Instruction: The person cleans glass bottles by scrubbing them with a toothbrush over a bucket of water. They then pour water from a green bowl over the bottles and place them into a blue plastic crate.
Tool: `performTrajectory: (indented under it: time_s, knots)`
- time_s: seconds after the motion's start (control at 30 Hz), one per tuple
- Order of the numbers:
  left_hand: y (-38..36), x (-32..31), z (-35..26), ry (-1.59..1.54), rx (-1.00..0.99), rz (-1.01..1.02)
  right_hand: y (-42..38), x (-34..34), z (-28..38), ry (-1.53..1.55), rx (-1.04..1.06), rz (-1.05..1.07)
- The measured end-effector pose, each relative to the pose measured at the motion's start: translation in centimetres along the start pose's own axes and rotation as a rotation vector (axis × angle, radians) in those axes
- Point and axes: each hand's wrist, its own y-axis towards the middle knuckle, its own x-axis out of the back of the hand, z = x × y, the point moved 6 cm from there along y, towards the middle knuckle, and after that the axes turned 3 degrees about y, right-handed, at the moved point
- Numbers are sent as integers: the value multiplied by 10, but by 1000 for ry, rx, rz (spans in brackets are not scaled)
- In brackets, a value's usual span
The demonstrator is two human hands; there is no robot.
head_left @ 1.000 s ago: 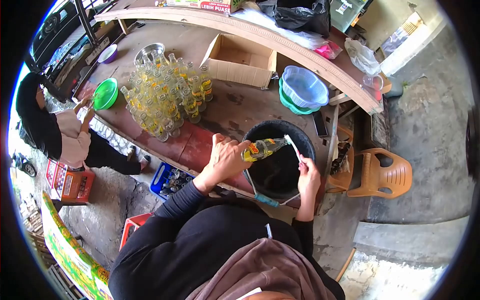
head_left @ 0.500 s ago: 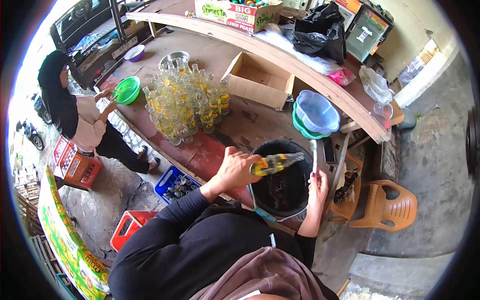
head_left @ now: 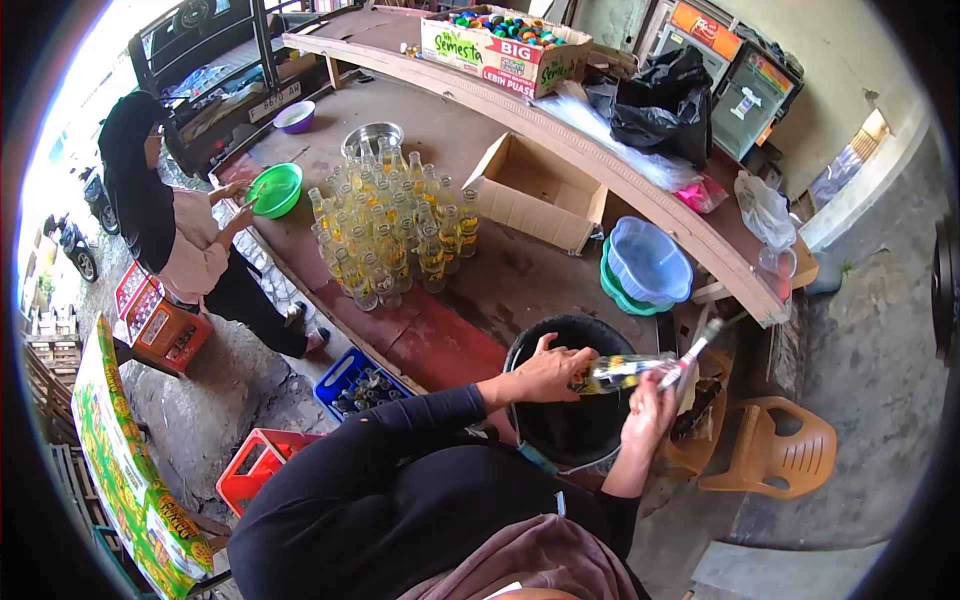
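Observation:
My left hand [head_left: 550, 372] is wrapped round the base of a glass bottle [head_left: 618, 373] with a yellow-and-black label. The bottle lies nearly level over a black bucket [head_left: 562, 438], its neck pointing right. In my right hand [head_left: 648, 412] is a slim white brush [head_left: 699, 343], held upright and slanting right, with a pale tip. The bottle's mouth overlaps the right fingers and the brush, so the mouth itself is hidden.
Many glass bottles [head_left: 385, 225] stand grouped on the low platform, beside a cardboard box [head_left: 545, 205]. Blue basin [head_left: 650, 262] sits right of it. Another person [head_left: 185, 240] works at a green basin [head_left: 277, 190]. Crates [head_left: 262, 465] and a plastic chair [head_left: 775, 450] stand around.
The bottle has swung down level and moved right, its neck reaching my right hand. The brush has tilted rightward. The view has shifted slightly.

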Motion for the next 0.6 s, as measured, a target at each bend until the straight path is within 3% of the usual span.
performTrajectory:
  time_s: [0.07, 0.1, 0.17, 0.2, 0.23, 0.33, 0.4, 0.5, 0.53, 0.6]
  knots:
    - [1, -8, 1, -24, 60, 85, -9, -12, -11, -241, -75, -19]
    - [-1, 1, -2, -96, 23, 22, -8, -16, -24, -316, 75, 52]
    - [-3, 1, 2, -114, 72, 33, -16, -35, -29, -420, 38, 165]
    - [-8, 6, 0, -117, 42, -126, -19, -33, -39, -487, 24, 190]
    - [-9, 6, 1, -125, 49, -121, -22, -40, -42, -553, 9, 217]
    - [-10, 13, 1, -194, -60, -153, -27, -48, -40, -667, -10, 260]
    - [-16, 22, -2, -239, 49, -142, -26, -48, -40, -773, -134, 332]
    - [-22, 24, 7, -298, 98, -203, -17, -30, -46, -649, -91, 260]
    - [-24, 25, 14, -347, 113, -244, -12, -29, -34, -773, 27, 251]
    - [-28, 32, 22, -317, 79, -246, -9, -13, -31, -1061, -91, 206]
